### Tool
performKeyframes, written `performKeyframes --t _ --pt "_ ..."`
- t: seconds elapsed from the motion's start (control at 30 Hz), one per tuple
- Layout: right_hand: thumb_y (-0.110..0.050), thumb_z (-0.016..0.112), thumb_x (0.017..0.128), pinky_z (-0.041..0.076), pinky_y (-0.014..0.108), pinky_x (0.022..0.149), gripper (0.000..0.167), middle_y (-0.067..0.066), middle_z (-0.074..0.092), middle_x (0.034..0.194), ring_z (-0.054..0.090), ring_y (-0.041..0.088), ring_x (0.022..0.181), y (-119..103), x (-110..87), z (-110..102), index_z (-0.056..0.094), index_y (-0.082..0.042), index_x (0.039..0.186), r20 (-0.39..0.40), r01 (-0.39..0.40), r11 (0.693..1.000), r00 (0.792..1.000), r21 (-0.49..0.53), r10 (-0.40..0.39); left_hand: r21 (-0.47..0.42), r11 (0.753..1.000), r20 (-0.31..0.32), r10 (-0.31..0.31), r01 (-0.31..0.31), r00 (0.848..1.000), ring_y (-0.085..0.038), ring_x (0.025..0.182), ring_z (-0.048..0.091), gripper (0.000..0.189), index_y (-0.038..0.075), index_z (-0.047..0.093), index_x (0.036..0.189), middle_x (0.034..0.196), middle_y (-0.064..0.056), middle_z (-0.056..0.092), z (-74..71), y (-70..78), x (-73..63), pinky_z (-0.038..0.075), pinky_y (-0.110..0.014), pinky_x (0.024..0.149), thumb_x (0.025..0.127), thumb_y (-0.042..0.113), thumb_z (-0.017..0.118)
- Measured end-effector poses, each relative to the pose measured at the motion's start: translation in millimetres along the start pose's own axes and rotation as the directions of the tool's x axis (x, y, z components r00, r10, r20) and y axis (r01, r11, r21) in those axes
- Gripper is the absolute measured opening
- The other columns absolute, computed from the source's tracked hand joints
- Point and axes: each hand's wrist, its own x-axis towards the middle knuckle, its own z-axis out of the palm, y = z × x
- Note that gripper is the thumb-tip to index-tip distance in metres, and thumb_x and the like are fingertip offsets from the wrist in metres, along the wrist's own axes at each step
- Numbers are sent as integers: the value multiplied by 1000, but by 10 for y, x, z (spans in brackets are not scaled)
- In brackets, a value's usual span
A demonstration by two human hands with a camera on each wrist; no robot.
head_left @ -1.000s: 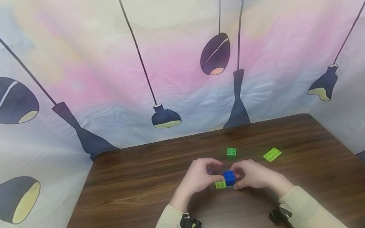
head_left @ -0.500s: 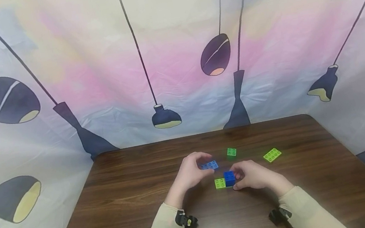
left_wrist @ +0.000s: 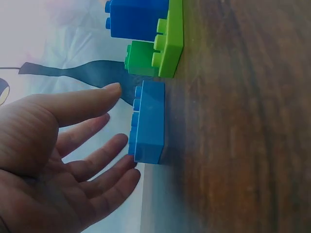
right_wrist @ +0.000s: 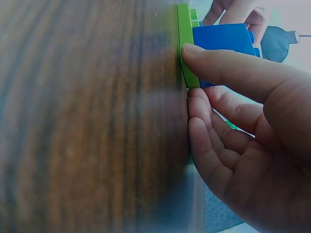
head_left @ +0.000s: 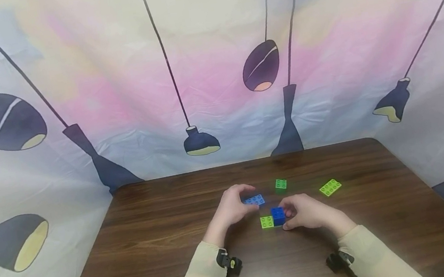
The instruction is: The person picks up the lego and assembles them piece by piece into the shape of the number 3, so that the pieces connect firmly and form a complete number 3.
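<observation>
A dark blue toy brick [head_left: 278, 216] sits on the right part of a lime green plate [head_left: 266, 222], whose left studs show. My right hand [head_left: 308, 212] pinches the plate's right end; in the right wrist view the thumb [right_wrist: 194, 51] lies on the plate's side edge, close by the brick. At the upper left, my left hand [head_left: 230, 208] is spread beside a light blue brick [head_left: 257, 200]. The left wrist view shows that brick's long side [left_wrist: 151, 124] next to relaxed fingers [left_wrist: 114, 182], with a gap at the thumb. Whether a fingertip touches it I cannot tell.
Behind the bricks stands a small green brick [head_left: 281, 184]. A second lime green plate [head_left: 330, 187] lies farther right. All are on a dark wooden table [head_left: 155, 242], with a lamp-printed cloth [head_left: 219, 87] hanging behind its far edge.
My left hand has drawn back from the lime green plate, up and to the left, uncovering the light blue brick. It stays there over the last half second. My right hand keeps its place.
</observation>
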Motion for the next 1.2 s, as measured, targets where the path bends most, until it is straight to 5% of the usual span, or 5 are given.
performKeyframes --t 0.27,1.2 --pt "-16 93 83 54 43 88 39 -3 68 95 62 19 91 -23 -4 -4 73 -8 116 5 -11 1000 1000 5 11 23 999 63 -36 34 997 -28 120 66 48 9 72 132 132 -10 71 41 -25 57 52 -49 104 87 15 90" --pt "-16 93 84 54 43 86 39 -3 66 94 61 19 91 -15 -16 -8 73 -9 115 7 2 1000 1000 14 -3 58 996 90 -77 72 993 -26 105 65 38 8 76 122 116 -8 72 84 -58 75 55 -50 97 86 7 89"
